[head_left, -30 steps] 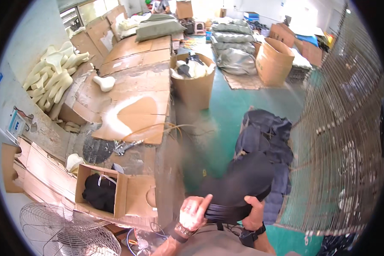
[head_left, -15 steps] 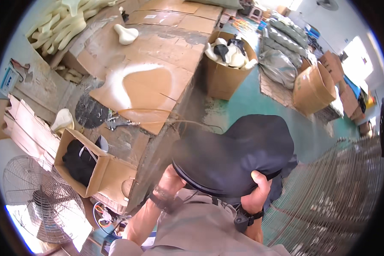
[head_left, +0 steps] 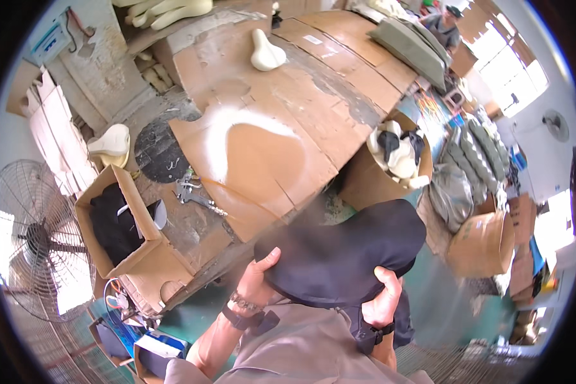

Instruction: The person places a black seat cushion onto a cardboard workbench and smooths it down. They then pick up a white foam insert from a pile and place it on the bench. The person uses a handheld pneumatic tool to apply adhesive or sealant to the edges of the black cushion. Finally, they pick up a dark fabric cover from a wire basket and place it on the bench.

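Note:
A large black bicycle saddle [head_left: 349, 246] is held in front of my waist, its broad smooth face turned up. My left hand [head_left: 257, 275] grips its left end, thumb on top. At the lower right edge my right hand [head_left: 383, 297] is closed on it, thumb up; the fingers of both hands are partly hidden underneath. Dark cloth [head_left: 403, 320] hangs below the right side. Beyond lies a workbench covered with cardboard [head_left: 262, 153], marked by a white sprayed outline. A spray gun [head_left: 195, 192] with a hose rests on it, and a cream saddle shell [head_left: 266, 52] sits farther back.
An open carton [head_left: 125, 256] with black pieces stands at the left, beside a wire-guarded fan [head_left: 38, 240]. Another cream saddle piece [head_left: 112, 144] lies behind it. A box of cream and black pieces [head_left: 371, 173] stands past the bench's right edge. A person [head_left: 443, 29] is at the far right.
My view has swung to the right and the bench now shows more fully. Both hands still grip the saddle, which has tilted slightly; a person has come into view.

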Tool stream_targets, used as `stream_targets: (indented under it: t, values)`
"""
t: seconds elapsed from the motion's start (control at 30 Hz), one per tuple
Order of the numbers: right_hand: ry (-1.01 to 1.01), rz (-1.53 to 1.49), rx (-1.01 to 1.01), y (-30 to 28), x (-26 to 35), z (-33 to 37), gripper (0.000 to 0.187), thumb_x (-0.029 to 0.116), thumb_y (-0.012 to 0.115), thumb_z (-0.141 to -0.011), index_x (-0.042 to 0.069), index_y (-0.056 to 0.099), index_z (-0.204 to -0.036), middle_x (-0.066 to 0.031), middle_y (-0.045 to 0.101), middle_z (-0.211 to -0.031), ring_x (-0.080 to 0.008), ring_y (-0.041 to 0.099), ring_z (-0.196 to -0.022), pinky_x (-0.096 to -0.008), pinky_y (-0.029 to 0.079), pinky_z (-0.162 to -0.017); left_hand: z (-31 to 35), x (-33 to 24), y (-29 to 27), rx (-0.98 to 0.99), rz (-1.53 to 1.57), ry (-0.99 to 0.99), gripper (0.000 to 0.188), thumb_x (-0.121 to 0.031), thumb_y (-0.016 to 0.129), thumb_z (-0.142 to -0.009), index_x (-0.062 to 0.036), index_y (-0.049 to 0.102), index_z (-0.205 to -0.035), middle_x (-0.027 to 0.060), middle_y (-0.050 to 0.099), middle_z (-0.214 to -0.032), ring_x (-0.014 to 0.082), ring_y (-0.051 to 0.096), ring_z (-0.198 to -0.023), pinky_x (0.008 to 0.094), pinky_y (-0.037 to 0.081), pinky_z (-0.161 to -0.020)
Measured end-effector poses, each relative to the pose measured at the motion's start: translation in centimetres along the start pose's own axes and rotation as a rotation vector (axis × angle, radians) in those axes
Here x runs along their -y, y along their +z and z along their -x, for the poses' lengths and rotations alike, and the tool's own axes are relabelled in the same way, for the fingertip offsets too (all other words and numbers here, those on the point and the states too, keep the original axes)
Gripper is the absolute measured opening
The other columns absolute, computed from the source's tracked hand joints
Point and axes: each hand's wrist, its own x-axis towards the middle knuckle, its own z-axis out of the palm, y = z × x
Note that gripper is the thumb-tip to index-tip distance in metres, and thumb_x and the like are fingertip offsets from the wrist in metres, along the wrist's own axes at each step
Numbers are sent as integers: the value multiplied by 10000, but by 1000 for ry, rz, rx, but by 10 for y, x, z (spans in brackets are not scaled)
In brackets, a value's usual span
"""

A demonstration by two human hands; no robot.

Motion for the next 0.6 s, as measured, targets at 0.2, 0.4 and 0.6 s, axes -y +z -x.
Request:
stream_targets:
  t: [0.2,0.4,0.6]
  values:
    - [364,-39,156,45,-11,-114,385,77,585,-864,-16,618,-1237,-120,668,-1245,-287,639,-1132,-428,503,-1019,-31,-51,51,-68,30,419,388,-118,610,-995,31,539,-1346,135,640,-1279,290,643,-1132,425,546,-952]
    - [376,-87,400,160,-11,-214,225,92,610,-881,3,667,-1079,-105,704,-1121,-242,671,-1036,-404,530,-976,-72,-144,111,-113,-131,828,389,-186,665,-980,-12,579,-1317,111,666,-1236,251,666,-1109,398,552,-953]
    - [509,-162,571,196,-29,-293,535,41,626,-799,12,572,-1331,-122,633,-1319,-310,623,-1184,-460,497,-1067,-106,-180,124,-91,-132,1137,466,-196,681,-967,-22,537,-1375,102,645,-1269,250,650,-1135,408,541,-974]
